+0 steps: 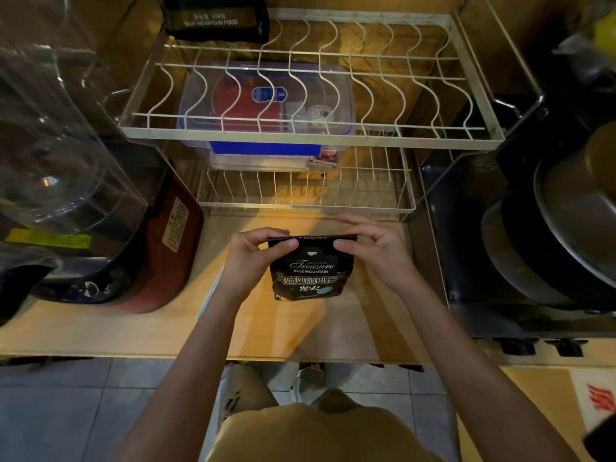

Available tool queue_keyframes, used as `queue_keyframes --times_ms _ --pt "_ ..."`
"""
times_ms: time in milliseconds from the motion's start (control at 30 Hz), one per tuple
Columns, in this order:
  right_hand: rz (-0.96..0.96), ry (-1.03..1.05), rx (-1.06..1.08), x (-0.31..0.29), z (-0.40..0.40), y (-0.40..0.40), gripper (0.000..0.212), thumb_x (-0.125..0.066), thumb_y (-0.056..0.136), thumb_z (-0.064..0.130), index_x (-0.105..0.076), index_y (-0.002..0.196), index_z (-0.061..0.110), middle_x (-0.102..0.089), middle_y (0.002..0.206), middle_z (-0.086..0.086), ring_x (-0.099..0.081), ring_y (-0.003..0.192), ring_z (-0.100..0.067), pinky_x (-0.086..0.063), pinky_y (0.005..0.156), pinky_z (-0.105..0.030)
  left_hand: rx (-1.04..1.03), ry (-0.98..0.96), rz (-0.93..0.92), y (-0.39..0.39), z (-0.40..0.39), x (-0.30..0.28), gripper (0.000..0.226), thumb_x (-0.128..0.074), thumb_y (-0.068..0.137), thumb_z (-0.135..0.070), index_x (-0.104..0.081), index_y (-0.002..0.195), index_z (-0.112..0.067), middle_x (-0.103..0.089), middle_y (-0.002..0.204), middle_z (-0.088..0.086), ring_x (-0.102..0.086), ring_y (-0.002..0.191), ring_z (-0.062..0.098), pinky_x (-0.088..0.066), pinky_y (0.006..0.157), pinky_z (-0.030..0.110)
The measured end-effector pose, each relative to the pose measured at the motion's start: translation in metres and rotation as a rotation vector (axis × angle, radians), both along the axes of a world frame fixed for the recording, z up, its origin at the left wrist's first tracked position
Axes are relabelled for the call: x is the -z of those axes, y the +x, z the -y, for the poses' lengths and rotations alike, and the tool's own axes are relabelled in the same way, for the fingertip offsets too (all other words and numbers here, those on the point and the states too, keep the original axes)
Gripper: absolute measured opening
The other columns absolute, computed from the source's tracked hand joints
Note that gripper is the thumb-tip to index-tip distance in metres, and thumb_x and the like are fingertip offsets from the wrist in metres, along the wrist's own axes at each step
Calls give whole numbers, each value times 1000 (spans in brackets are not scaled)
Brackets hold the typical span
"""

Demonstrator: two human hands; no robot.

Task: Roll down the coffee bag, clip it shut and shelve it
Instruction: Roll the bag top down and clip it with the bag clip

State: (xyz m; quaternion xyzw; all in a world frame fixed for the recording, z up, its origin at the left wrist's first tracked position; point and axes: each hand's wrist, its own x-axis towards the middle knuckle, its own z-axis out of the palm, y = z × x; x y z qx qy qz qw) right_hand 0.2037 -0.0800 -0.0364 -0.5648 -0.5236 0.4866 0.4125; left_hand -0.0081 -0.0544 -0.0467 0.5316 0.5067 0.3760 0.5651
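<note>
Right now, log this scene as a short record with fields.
bag: black coffee bag, upright on the counter, top edge folded
left hand: pinching the bag's top left corner
right hand: pinching the top right corner
clip: none visible
rack: wire rack behind the bag, plastic box on the lower tier, second bag on top
</note>
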Motion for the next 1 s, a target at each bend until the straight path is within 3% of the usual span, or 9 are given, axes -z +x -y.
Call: queue_keyframes --times_ms 100,233,300,400,467,567,700,833,1000 --pt "-106 -2 32 0 0 -3 19 -69 74 4 -70 87 18 -69 93 11 -63 90 4 -51 77 -12 12 56 3 0 -5 0 11 -69 74 -13 -70 71 -23 -71 67 -10 -66 72 8 -51 61 17" --pt "-112 15 75 4 -2 -5 24 -68 76 6 -70 79 29 -72 78 16 -66 82 2 -53 69 -12 8 80 12 1 -7 -3 8 -69 74 -11 -70 73 -19 -71 64 -12 -66 67 7 -51 55 14" --pt "-129 14 71 6 -2 -7 25 -67 75 3 -70 77 27 -73 71 17 -67 75 2 -52 64 -11 41 45 31 -1 -4 -3 9 -67 75 -10 -70 79 -18 -73 69 -10 -68 71 8 -53 59 15" --pt "-143 1 90 10 -3 -8 22 -68 75 3 -70 78 25 -73 69 19 -67 71 3 -50 59 -9 57 8 -3 -11 0 2 23 -66 78 -15 -66 95 -30 -69 100 -10 -63 96 5 -52 79 21" --pt "-138 -9 113 12 -4 -7 21 -69 75 5 -70 77 25 -73 69 20 -67 70 3 -50 59 -8 -30 55 -155 -22 8 11 26 -66 79 -18 -63 99 -32 -63 107 -10 -60 103 7 -48 84 23" --pt "-142 -21 123 14 -5 -7 20 -69 75 9 -71 78 29 -74 72 20 -68 73 2 -50 59 -8 -128 207 -586 -43 30 34 17 -68 77 -19 -66 94 -15 -66 104 5 -60 101 23 -47 85 32" --pt "-153 -48 124 15 -7 -8 18 -70 75 13 -72 75 31 -74 74 20 -68 75 2 -50 58 -8 -107 167 -939 -67 56 71 32 -70 75 -14 -63 105 -4 -59 113 24 -52 108 41 -44 88 46" --pt "-156 -44 130 16 -8 -9 20 -69 76 13 -72 76 32 -74 76 20 -68 78 1 -50 60 -9 -108 66 -1068 -77 68 86 34 -64 80 -17 -60 112 -7 -52 123 25 -44 115 42 -41 91 52" --pt "-161 -29 139 18 -10 -11 22 -68 77 11 -73 75 32 -74 75 20 -68 76 2 -50 61 -9 -158 22 -1083 -78 75 92 30 -60 82 -13 -59 111 -5 -52 122 24 -44 114 41 -39 91 50"
